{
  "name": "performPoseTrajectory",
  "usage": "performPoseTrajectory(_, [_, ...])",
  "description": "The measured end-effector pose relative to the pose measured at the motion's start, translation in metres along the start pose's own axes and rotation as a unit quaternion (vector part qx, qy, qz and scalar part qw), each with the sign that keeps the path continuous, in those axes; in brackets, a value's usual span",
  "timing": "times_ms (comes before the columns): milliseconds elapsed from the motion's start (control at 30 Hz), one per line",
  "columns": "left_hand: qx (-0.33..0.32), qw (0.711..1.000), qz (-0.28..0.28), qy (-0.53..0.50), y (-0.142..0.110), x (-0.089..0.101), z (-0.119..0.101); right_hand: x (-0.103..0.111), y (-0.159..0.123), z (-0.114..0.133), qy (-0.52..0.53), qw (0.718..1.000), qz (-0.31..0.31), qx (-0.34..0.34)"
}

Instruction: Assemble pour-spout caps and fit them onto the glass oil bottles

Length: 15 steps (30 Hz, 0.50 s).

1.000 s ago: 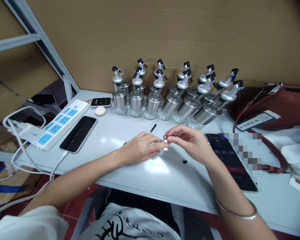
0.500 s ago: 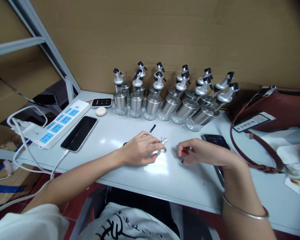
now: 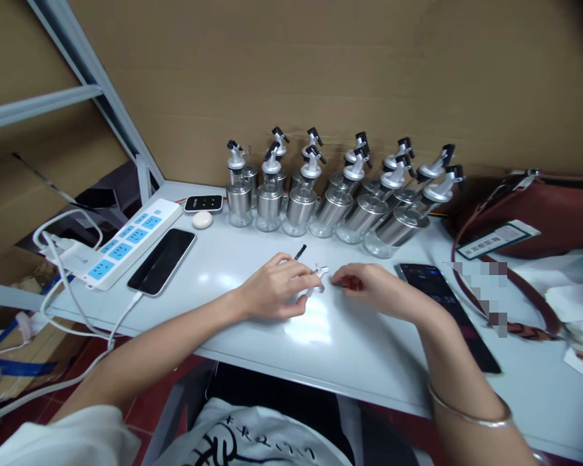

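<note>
My left hand [image 3: 284,288] rests low over the table, its fingers closed round a silver pour spout [image 3: 320,272] whose nozzle points up and to the right. Just right of the spout is my right hand [image 3: 364,288], fingers curled together in a pinch; whatever they hold is hidden. A small black strip [image 3: 300,252] lies behind my left hand. Farther back stand two rows of glass bottles with steel sleeves [image 3: 299,206], most topped with silver spouts and black flip caps.
On the left are a power strip [image 3: 131,243], a charging phone [image 3: 162,262], a black device with green lights [image 3: 203,204] and a round white case [image 3: 202,221]. Another phone [image 3: 447,310] lies by my right forearm. A brown bag [image 3: 568,207] sits at the right, cardboard [image 3: 320,71] behind.
My right hand has moved left and slightly up, closer to the spout, uncovering more of the right-hand phone. My left hand keeps its hold on the spout. The view has shifted slightly.
</note>
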<state>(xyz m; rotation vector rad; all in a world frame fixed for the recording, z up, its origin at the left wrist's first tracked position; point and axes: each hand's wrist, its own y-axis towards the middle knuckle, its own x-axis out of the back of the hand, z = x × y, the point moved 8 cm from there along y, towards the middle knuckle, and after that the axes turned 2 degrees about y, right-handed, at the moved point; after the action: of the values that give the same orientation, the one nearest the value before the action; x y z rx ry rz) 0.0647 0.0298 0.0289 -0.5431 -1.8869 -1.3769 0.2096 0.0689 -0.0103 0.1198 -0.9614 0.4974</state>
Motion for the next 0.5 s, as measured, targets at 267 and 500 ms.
performPoseTrajectory(267, [0.001, 0.999, 0.032, 0.001, 0.001, -0.006, 0.001, 0.018, 0.003, 0.024, 0.030, 0.991, -0.103, 0.082])
performPoseTrajectory(500, [-0.019, 1.000, -0.012, 0.005, 0.002, 0.002, -0.008, 0.033, -0.011, 0.040, 0.141, 0.935, -0.295, 0.139])
